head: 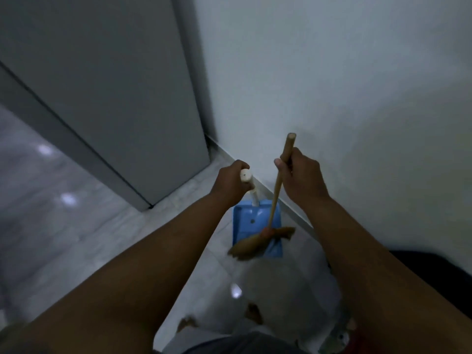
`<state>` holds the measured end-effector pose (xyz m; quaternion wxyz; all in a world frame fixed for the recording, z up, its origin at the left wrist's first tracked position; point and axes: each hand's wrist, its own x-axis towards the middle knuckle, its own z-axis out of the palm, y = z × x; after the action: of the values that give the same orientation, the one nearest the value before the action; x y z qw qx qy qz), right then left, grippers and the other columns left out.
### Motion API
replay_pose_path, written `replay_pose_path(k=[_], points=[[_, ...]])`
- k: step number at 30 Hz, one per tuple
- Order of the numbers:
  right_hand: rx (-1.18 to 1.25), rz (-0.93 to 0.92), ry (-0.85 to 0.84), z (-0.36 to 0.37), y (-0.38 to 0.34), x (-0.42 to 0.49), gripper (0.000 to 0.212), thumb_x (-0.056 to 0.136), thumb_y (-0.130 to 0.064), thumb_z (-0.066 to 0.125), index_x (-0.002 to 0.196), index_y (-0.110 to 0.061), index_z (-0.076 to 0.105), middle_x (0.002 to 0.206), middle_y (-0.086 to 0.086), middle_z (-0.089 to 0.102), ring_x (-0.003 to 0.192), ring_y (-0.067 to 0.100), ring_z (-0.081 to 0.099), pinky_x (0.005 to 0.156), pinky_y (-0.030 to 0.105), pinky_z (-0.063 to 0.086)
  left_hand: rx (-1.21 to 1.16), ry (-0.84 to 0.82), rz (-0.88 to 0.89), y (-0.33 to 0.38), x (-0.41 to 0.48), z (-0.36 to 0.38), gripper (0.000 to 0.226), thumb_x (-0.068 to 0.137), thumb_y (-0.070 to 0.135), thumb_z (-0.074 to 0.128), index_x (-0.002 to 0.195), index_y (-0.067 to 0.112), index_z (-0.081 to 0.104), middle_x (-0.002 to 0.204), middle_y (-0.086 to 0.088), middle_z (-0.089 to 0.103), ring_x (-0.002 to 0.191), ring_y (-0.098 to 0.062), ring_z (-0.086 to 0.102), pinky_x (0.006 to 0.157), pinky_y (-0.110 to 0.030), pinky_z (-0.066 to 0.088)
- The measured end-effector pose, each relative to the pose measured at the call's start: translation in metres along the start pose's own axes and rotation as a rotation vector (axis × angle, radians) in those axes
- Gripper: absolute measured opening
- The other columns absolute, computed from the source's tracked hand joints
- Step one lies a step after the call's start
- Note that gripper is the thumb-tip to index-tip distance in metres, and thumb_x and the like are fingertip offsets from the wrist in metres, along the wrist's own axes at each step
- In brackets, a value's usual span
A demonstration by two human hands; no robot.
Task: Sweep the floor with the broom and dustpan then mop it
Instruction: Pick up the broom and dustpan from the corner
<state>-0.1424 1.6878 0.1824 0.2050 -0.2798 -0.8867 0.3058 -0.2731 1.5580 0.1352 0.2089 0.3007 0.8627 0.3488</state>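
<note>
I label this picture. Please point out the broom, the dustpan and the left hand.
broom (pixel 278 185): head view, wooden stick.
dustpan (pixel 246 226): head view, blue tray.
left hand (pixel 229 183): head view, back of hand.

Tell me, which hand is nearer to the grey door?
Left. The left hand holds the dustpan handle just right of the grey door; the right hand, on the broom, is farther right.

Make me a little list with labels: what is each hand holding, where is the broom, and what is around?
left hand: gripping the white handle of the dustpan
right hand: gripping the wooden broom stick
dustpan: blue, down at the floor, by the wall
broom head: brown bristles over the dustpan's open edge
wall: white, on the right
door: grey, on the left
mop: not in view
</note>
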Motion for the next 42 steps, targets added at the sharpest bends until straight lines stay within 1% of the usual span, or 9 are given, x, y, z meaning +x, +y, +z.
replay_pose_path(k=[5, 12, 18, 23, 26, 30, 34, 37, 42], points=[[0.055, -0.154, -0.091, 0.040, -0.078, -0.002, 0.024, 0.098, -0.032, 0.054, 0.087, -0.012, 0.056, 0.070, 0.000, 0.059, 0.064, 0.014, 0.058, 0.052, 0.011, 0.036, -0.092, 0.212, -0.128, -0.048, -0.056, -0.078, 0.037, 0.073, 0.019, 0.087, 0.101, 0.006, 0.068, 0.097, -0.009, 0.070, 0.086, -0.020, 0.060, 0.074, -0.029, 0.047], [0.128, -0.417, -0.215, 0.117, -0.230, -0.057, 0.027, 0.096, -0.033, 0.058, 0.081, -0.012, 0.054, 0.062, -0.004, 0.054, 0.057, 0.013, 0.053, 0.050, 0.020, 0.038, -0.172, 0.470, -0.260, -0.139, -0.185, -0.195, 0.037, 0.072, 0.020, 0.088, 0.102, 0.007, 0.072, 0.095, -0.012, 0.072, 0.088, -0.026, 0.066, 0.082, -0.042, 0.057], [0.204, -0.579, -0.415, 0.190, -0.362, -0.147, 0.025, 0.097, -0.033, 0.057, 0.078, -0.018, 0.050, 0.065, -0.001, 0.058, 0.058, 0.011, 0.057, 0.049, 0.010, 0.037, -0.231, 0.654, -0.347, -0.227, -0.329, -0.277, 0.039, 0.074, 0.024, 0.087, 0.108, 0.016, 0.071, 0.097, 0.002, 0.069, 0.090, -0.014, 0.064, 0.082, -0.026, 0.054], [0.272, -0.717, -0.558, 0.250, -0.461, -0.236, 0.022, 0.096, -0.037, 0.055, 0.082, -0.020, 0.055, 0.071, 0.002, 0.064, 0.067, 0.017, 0.066, 0.058, 0.029, 0.053, -0.216, 0.806, -0.447, -0.292, -0.452, -0.326, 0.037, 0.075, 0.031, 0.086, 0.105, 0.015, 0.071, 0.093, 0.003, 0.069, 0.083, -0.010, 0.061, 0.070, -0.017, 0.045], [0.305, -0.807, -0.684, 0.284, -0.514, -0.294, 0.022, 0.097, -0.037, 0.054, 0.088, -0.018, 0.058, 0.077, 0.003, 0.067, 0.071, 0.016, 0.067, 0.067, 0.037, 0.058, -0.238, 0.924, -0.530, -0.328, -0.523, -0.342, 0.036, 0.074, 0.030, 0.087, 0.103, 0.015, 0.071, 0.089, 0.005, 0.068, 0.083, -0.011, 0.061, 0.073, -0.023, 0.048], [0.336, -0.907, -0.843, 0.320, -0.572, -0.367, 0.021, 0.097, -0.034, 0.055, 0.088, -0.016, 0.059, 0.078, 0.004, 0.067, 0.070, 0.015, 0.067, 0.067, 0.038, 0.058, -0.245, 1.058, -0.638, -0.364, -0.614, -0.349, 0.035, 0.073, 0.028, 0.088, 0.102, 0.016, 0.071, 0.087, 0.006, 0.067, 0.083, -0.011, 0.062, 0.072, -0.021, 0.049], [0.366, -1.019, -0.931, 0.351, -0.626, -0.433, 0.020, 0.097, -0.033, 0.055, 0.085, -0.018, 0.057, 0.076, 0.003, 0.066, 0.069, 0.013, 0.065, 0.066, 0.036, 0.057, -0.337, 1.217, -0.743, -0.393, -0.692, -0.359, 0.035, 0.073, 0.018, 0.088, 0.103, 0.015, 0.072, 0.093, 0.001, 0.072, 0.091, -0.019, 0.068, 0.079, -0.033, 0.059], [0.393, -1.094, -1.023, 0.376, -0.661, -0.480, 0.018, 0.097, -0.033, 0.056, 0.089, -0.017, 0.059, 0.077, 0.002, 0.067, 0.070, 0.013, 0.066, 0.068, 0.036, 0.058, -0.301, 1.304, -0.795, -0.412, -0.742, -0.363, 0.034, 0.072, 0.019, 0.089, 0.099, 0.024, 0.069, 0.086, 0.014, 0.068, 0.088, -0.010, 0.065, 0.075, -0.015, 0.051], [0.398, -1.216, -1.166, 0.425, -0.718, -0.553, 0.017, 0.097, -0.035, 0.055, 0.091, -0.019, 0.058, 0.077, -0.002, 0.065, 0.070, 0.011, 0.065, 0.061, 0.025, 0.052, -0.310, 1.415, -0.943, -0.445, -0.811, -0.372, 0.037, 0.073, 0.017, 0.087, 0.108, 0.014, 0.073, 0.095, 0.005, 0.070, 0.091, -0.011, 0.065, 0.083, -0.024, 0.053]])
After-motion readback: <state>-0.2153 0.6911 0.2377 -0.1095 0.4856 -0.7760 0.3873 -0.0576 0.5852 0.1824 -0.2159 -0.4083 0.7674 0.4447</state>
